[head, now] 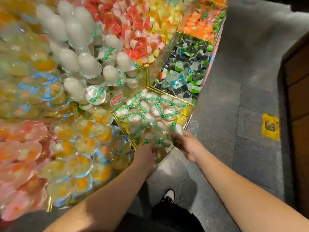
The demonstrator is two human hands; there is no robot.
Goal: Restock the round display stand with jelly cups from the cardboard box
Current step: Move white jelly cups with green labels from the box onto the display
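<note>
Both hands at the near edge of the gold-rimmed compartment (pixel 188 104) of the round display stand (pixel 206 76). Left hand (pixel 145 154) laid among the green-and-white-lidded jelly cups (pixel 150 113) at the compartment's near corner, fingertips buried in the pile; grip cannot be told. Right hand (pixel 187 146) curled round one jelly cup (pixel 176 128) at the compartment's right near edge, cup tilted, lid toward the camera. Compartment filled with like cups lying at mixed angles. Adjoining section to the left stacked with orange-fruit jelly cups (pixel 83 143) with blue-edged lids. Behind it, upturned white jelly cups (pixel 87 64) piled high. Farther compartments loaded with small red and yellow jellies (pixel 138 30) and dark and green jellies (pixel 187 71). Grey floor (pixel 234 97) to the right, yellow wrapper (pixel 270 126) lying on it. Cardboard box out of view. Heavy blur at left.
</note>
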